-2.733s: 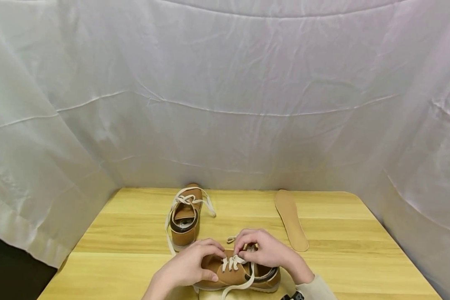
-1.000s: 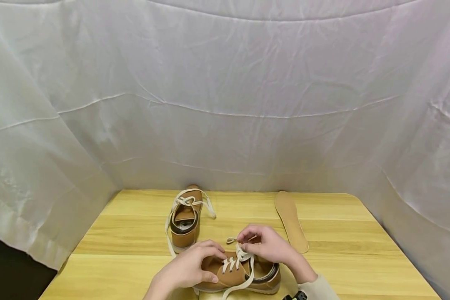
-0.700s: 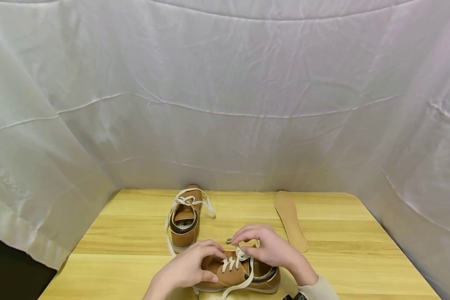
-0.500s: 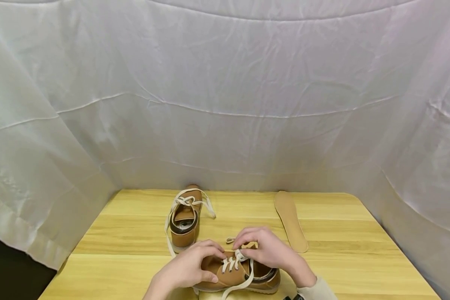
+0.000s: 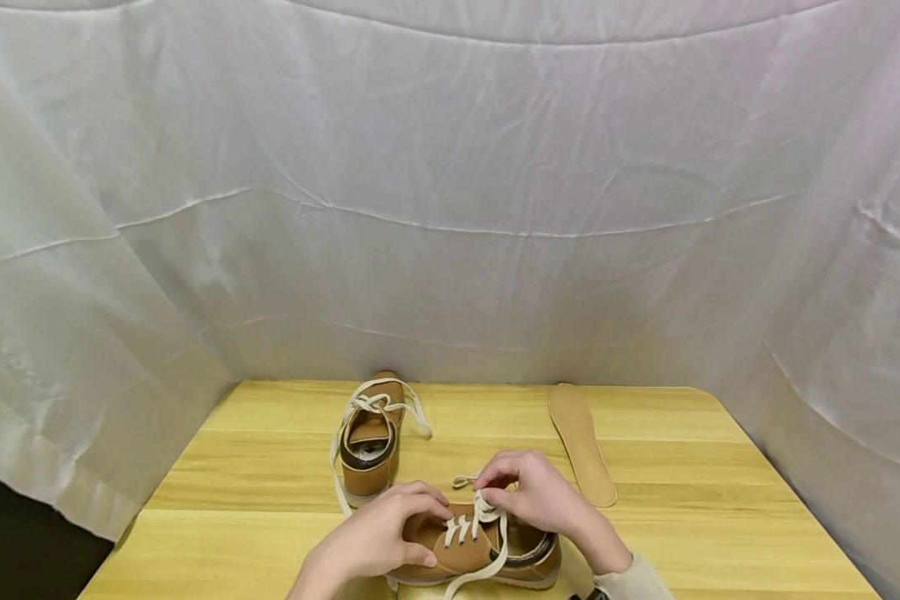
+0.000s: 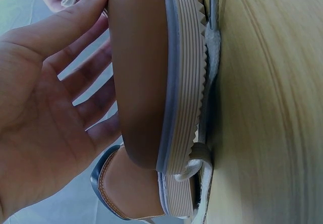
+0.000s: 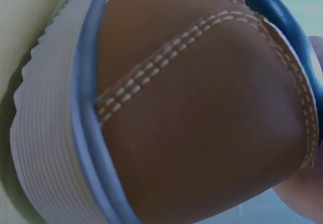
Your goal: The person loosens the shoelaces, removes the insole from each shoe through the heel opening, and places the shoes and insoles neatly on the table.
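From the head view, your left hand (image 5: 378, 533) rests on the toe of the near shoe (image 5: 472, 546), fingers curved over it and thumb against its side, so it holds the shoe in place. Your right hand (image 5: 536, 496) sits just past the laces, at the shoe's opening, with its fingertips pinching the lace (image 5: 482, 502) right above the eyelets. The shoe lies between your two hands, toe under the left, heel under your right wrist, and one loose lace end trails off toward you. The second shoe (image 5: 370, 442) stands beyond your left hand, near but apart, its laces slack on the table (image 5: 720, 517). The insole (image 5: 582, 440) lies flat beyond your right hand, well apart from it.

Compared with half a second ago, your right hand has lifted slightly and drawn the lace up with it; your left hand has not shifted, and the far shoe and insole lie as before.

From the left wrist, your palm (image 6: 35, 133) and fingers spread along the shoe's brown upper (image 6: 139, 77), with the thumb pressing its side; the ribbed sole (image 6: 184, 77) lies against the table, a lace caught beneath it.

From the right wrist, only the shoe's stitched heel (image 7: 202, 108) fills the picture, touching your hand; how the fingers lie cannot be told here.
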A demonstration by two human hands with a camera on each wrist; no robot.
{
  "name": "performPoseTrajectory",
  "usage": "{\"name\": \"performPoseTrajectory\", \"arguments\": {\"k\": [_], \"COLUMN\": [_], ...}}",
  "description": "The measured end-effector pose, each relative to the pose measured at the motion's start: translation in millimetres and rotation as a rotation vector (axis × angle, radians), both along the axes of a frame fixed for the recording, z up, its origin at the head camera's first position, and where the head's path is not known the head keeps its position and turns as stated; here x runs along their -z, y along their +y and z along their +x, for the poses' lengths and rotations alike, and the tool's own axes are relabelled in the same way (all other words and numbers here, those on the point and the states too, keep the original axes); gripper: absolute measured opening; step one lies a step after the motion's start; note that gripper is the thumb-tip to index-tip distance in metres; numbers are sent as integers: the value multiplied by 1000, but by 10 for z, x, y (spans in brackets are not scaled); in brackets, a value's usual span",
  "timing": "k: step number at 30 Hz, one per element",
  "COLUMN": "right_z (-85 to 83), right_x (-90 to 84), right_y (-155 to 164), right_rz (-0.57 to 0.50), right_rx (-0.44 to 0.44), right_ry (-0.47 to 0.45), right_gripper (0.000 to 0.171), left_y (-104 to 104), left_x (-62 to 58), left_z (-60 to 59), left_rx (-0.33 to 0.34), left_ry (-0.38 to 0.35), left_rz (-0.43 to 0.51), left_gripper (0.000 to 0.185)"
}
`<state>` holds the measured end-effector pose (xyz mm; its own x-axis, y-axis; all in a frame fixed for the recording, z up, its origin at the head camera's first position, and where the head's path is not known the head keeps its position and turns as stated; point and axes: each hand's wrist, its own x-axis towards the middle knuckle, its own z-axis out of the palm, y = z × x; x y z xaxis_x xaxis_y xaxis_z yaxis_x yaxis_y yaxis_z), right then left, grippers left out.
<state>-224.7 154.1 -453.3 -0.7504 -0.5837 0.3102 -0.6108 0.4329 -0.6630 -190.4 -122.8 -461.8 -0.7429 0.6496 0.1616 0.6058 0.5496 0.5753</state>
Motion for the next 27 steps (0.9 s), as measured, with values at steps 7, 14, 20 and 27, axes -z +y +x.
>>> {"name": "performPoseTrajectory", "arguments": {"k": [7,14,20,27], "right_z": [-27,-73,-107,-128], "right_x": [51,109,141,174], "right_y": [8,31,49,47], "right_rz": [-68,-116,-222,-294], "right_rx": [66,123,143,160], "right_ry": [-63,-184,-357,-486], "right_gripper": [7,5,14,23], "left_y": [-1,-2,0,4], "left_x": [0,3,-9,-11], "left_z": [0,-5,2,7], "left_rx": [1,2,5,18], "left_ry": [-6,-7,3,33], "left_rz": [2,3,4,9], "left_gripper": [43,43,43,43]}}
